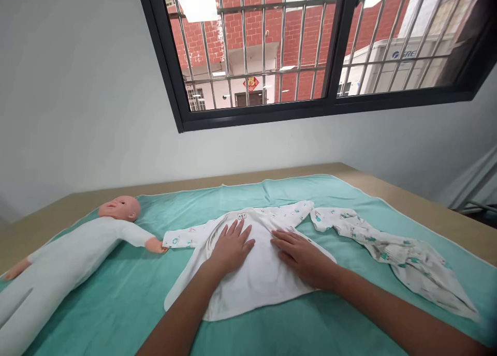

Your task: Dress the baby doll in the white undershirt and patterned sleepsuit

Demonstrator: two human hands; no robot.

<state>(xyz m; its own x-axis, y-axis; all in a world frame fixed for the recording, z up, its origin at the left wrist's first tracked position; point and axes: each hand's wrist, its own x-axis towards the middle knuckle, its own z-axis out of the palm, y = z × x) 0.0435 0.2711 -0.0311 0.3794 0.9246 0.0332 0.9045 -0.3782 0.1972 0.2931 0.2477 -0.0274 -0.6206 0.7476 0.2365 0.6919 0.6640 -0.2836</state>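
Observation:
A white baby shirt (256, 278) lies spread on a green cloth (128, 294), its patterned sleeves stretched out to both sides. My left hand (232, 246) rests flat on the shirt's upper left part, fingers outstretched, just below a small printed label. On the right half of the shirt, my right hand (305, 258) lies flat too, its fingers pointing left. Neither hand grips anything. At the left, a baby doll (85, 247) in white lies on its back, one hand touching or nearly touching the end of the shirt's left sleeve.
Crumpled patterned baby pants (388, 250) lie on the cloth at the right, close to the shirt's right sleeve. The wooden table top (438, 211) shows around the cloth. Behind it stand a white wall (97, 113) and a barred window with a dark frame (256, 119).

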